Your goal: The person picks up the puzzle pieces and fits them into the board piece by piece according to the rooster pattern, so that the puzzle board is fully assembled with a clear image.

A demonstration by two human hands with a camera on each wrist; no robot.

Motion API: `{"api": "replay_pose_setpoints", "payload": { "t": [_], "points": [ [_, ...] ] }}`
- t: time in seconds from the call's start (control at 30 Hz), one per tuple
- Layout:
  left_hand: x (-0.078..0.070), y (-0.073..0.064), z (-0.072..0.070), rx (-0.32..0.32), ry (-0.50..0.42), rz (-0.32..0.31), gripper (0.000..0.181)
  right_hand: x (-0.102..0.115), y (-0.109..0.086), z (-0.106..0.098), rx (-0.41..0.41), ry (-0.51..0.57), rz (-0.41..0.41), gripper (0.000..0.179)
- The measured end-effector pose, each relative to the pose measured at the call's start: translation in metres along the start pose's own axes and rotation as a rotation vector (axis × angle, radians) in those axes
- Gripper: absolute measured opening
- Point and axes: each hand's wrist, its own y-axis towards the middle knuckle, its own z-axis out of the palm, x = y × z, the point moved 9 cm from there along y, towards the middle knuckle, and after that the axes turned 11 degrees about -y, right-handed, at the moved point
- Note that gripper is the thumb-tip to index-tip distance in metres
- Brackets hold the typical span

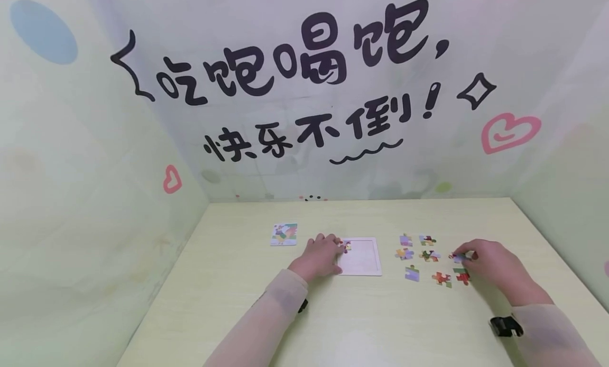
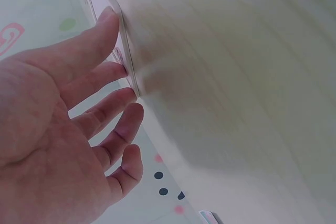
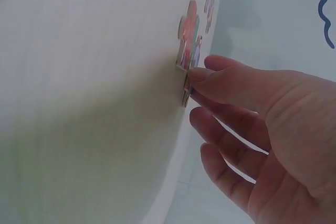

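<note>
On the left edge of a white puzzle tray [image 1: 359,261] rests my left hand [image 1: 320,257], its fingers spread. In the left wrist view the thumb and nearby fingers touch the rim. One small puzzle piece [image 1: 348,246] lies in the tray's upper left corner, partly behind the fingers. My right hand [image 1: 490,261] pinches a puzzle piece [image 1: 458,258] between thumb and index finger, low over the table at the right. The fingers cover much of that piece. A red and green puzzle piece [image 1: 462,276] lies just below it.
Several loose puzzle pieces [image 1: 430,255] lie apart between the tray and my right hand. A square picture card [image 1: 284,234] with a colourful animal lies to the tray's upper left. A printed wall [image 1: 304,182] stands behind the wooden table [image 1: 371,324].
</note>
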Motion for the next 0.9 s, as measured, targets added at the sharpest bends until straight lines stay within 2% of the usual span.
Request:
{"api": "replay_pose_setpoints", "payload": {
  "t": [0.2, 0.63, 0.9],
  "points": [
    [0.0007, 0.0003, 0.0018, 0.003, 0.007, -0.005, 0.065, 0.0022, -0.0015, -0.0021, -0.023, 0.002, -0.014, 0.018],
    [-0.0005, 0.0, 0.0008, 0.003, 0.012, -0.008, 0.066, 0.0003, 0.0002, -0.0003, -0.024, 0.0, -0.011, 0.023],
    [0.0005, -0.0003, 0.0012, 0.004, 0.01, -0.005, 0.067, 0.007, 0.0027, -0.0005, -0.02, 0.002, -0.003, 0.025]
  ]
}}
